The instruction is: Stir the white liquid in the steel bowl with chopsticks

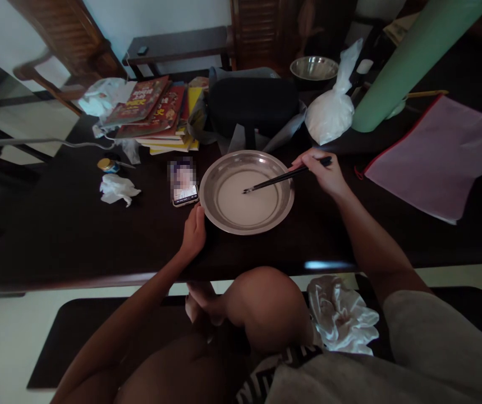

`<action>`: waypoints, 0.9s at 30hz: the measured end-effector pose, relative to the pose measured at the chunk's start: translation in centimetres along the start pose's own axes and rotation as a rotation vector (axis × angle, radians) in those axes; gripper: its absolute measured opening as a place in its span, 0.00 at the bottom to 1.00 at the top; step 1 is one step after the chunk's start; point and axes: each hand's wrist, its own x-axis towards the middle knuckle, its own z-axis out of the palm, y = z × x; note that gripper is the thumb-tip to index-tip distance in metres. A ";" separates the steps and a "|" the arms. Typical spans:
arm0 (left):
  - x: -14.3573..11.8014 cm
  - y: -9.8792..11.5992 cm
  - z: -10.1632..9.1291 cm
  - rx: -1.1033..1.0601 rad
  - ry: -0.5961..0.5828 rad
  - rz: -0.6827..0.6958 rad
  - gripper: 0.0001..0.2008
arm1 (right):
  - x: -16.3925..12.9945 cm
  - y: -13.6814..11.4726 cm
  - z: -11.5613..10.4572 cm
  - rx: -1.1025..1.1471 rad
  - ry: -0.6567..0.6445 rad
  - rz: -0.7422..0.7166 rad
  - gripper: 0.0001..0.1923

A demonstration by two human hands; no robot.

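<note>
A round metal basin sits on the dark table, with a pale whitish layer covering its bottom. My right hand is closed around a pair of dark chopsticks, held over the basin's right rim. Their tips reach the whitish contents near the middle, and a little pale stuff seems to cling to them. At the basin's lower left, my left hand grips the rim, its fingers partly hidden. A lit phone lies just left of the basin.
Behind the basin stand a black case, a tied bag of white powder and a green cylinder. Stacked books, a crumpled tissue and a small jar lie left. A pinkish mesh bag lies right.
</note>
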 end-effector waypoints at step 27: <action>-0.1 0.0 0.0 -0.003 0.004 -0.010 0.32 | 0.0 0.2 -0.3 0.037 0.043 0.060 0.23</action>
